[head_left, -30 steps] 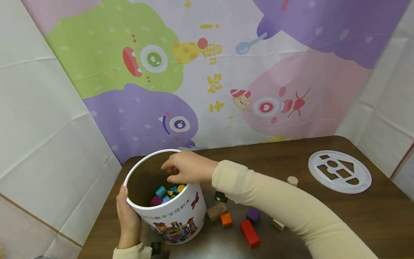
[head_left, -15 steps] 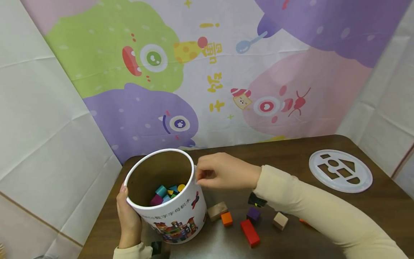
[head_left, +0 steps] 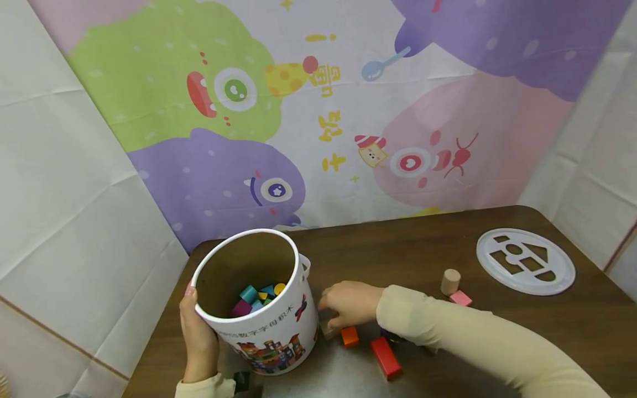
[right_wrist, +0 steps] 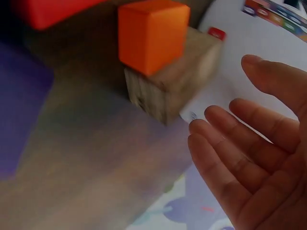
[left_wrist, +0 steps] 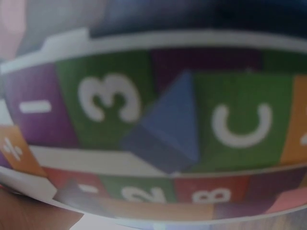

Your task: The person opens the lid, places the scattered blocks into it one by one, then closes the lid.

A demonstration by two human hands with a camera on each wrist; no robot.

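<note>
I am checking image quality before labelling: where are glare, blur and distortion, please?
Head view: fairly sharp, with pale glare on the table near the base of the bucket; left wrist view: dim and soft, the bucket's print bowed, perhaps partly by its round wall; right wrist view: table and purple block blurred, the fingers and orange block clearer.

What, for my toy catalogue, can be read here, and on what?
"数字字母积木": bucket, front; start unclear
"干饭噜!": backdrop, sideways; third character uncertain
"3": bucket, left wrist view
"C": same
"2": same
"B": same
"%": same
"-": same
Too blurred: right wrist view's bucket print
</note>
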